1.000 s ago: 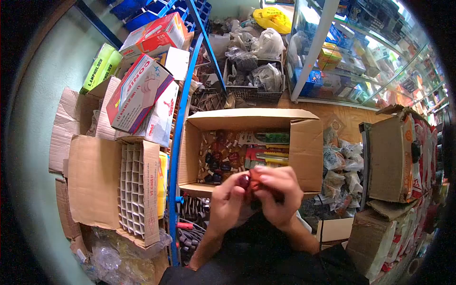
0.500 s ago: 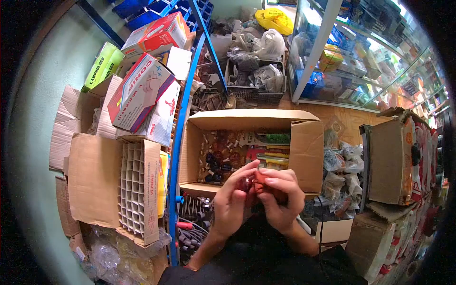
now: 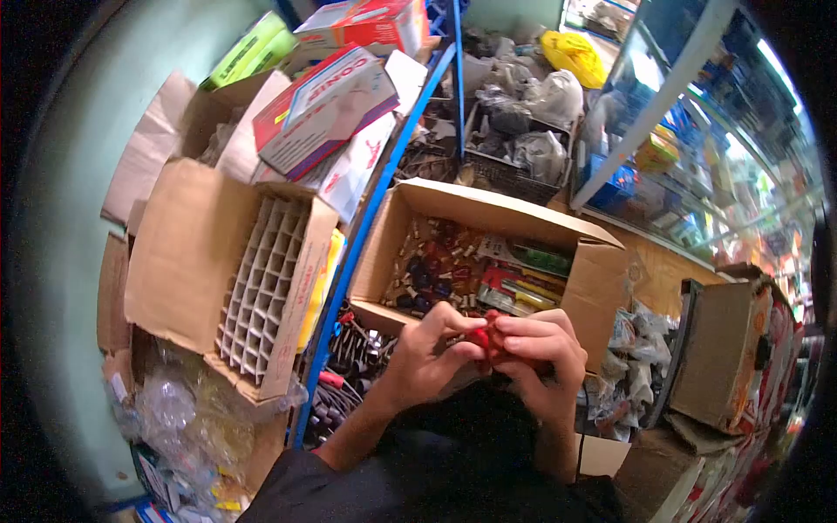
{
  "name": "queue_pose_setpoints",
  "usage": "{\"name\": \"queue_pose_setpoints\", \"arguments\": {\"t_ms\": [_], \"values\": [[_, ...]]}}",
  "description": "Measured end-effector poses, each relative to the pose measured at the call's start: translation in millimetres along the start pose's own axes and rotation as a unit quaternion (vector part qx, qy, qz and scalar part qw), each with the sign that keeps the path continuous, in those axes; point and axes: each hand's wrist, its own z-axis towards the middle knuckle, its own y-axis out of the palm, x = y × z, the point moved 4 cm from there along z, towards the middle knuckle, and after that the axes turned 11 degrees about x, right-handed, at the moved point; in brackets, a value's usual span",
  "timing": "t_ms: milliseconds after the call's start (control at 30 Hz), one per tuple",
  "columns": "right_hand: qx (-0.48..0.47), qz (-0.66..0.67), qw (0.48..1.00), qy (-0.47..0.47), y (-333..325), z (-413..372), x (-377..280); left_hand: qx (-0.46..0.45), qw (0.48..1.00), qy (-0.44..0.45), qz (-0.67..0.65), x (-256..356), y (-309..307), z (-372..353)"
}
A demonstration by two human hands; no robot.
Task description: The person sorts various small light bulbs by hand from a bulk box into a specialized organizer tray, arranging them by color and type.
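My left hand (image 3: 429,353) pinches a small, shiny red bulb (image 3: 479,337) between thumb and fingertips. Meeting it from the other side, my right hand (image 3: 545,349) is closed on a crumpled red-brown cloth (image 3: 494,324), which presses against the bulb. Fingers cover much of both, so the bulb's base is hidden. Both hands are above the near edge of an open cardboard box (image 3: 593,275). Inside that box lie several loose small coloured bulbs (image 3: 429,270), red, amber and dark blue. Packs with green and yellow items (image 3: 532,277) fill its right side.
To the left stands a carton with white dividers (image 3: 266,279), behind a blue metal rail (image 3: 384,187). A printed box (image 3: 323,109) rests above it. Bagged goods (image 3: 545,100) and a glass cabinet (image 3: 663,113) are at the back. More cartons (image 3: 715,349) stand at right.
The view has turned and shifted, so the box appears tilted. My fingertips have drawn together around the bulb, and the cloth now shows less between them.
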Motion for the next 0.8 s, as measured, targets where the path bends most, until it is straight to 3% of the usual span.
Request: {"name": "queue_pose_setpoints", "arguments": {"t_ms": [33,67,167,233,300,333,433,467,500,567,700,733,800], "values": [[0.008,0.036,0.999,0.039,2,-4,3,-0.018,0.998,-0.049,-0.037,-5,1,-4],[0.018,0.068,0.994,0.078,3,-8,6,-0.025,0.997,0.039,0.053,0,-1,-8],[0.047,0.145,0.96,0.234,4,-8,6,-0.026,0.962,0.272,0.028,15,7,-4],[0.035,0.159,0.925,0.342,3,-13,7,-0.043,0.957,0.285,0.036,25,6,-2],[0.037,0.183,0.914,0.361,4,-17,12,-0.056,0.949,0.31,0.022,29,5,7],[0.037,0.178,0.916,0.359,3,-20,16,-0.039,0.952,0.304,-0.003,30,5,13],[0.066,0.143,0.911,0.38,-10,-24,20,0.063,0.964,0.244,0.089,21,-3,39],[0.084,0.128,0.907,0.392,-16,-26,20,0.057,0.955,0.205,0.207,22,-5,49],[0.097,0.143,0.902,0.394,-19,-26,19,0.035,0.96,0.097,0.259,15,-5,59],[0.137,0.167,0.893,0.395,-30,-26,17,-0.044,0.888,0.122,0.44,-8,-6,73],[0.178,0.178,0.859,0.445,-54,-28,22,-0.064,0.877,0.148,0.452,-34,5,82],[0.185,0.202,0.866,0.419,-60,-29,25,-0.075,0.874,0.152,0.456,-30,9,82],[0.203,0.309,0.825,0.427,-74,-33,29,-0.098,0.865,0.164,0.465,-34,11,83]]}}
